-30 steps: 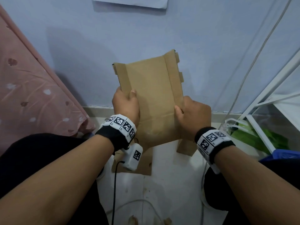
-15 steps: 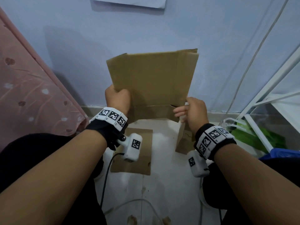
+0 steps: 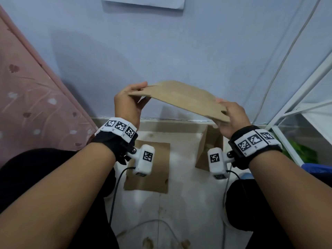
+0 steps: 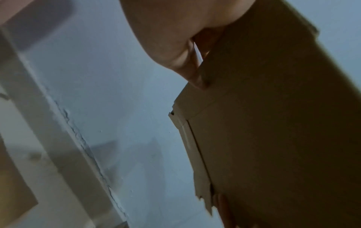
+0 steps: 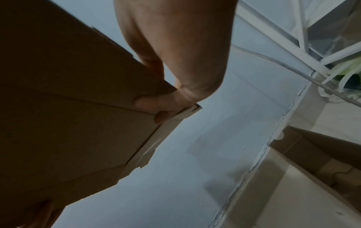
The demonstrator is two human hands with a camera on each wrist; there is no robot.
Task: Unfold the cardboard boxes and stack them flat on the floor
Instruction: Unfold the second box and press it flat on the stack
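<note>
Left hand [image 3: 128,103] and right hand [image 3: 231,117] pinching opposite ends of flattened box [image 3: 179,98], holding it above floor [image 3: 181,203]. Sheet bowing; likely springing back or slipping, missing flat cardboard [image 3: 159,169] below.

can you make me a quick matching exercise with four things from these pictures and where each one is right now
Things:
1. unfolded cardboard sheet
2. flat cardboard piece
3. folded cardboard box
4. green plastic bag

Places:
A. under the white rack
B. lying flat on the floor
C. standing on the floor near the wall
D. held in the air between the left hand and right hand

Pairs: 1-D, 2-B, 3-C, 4-A
</note>
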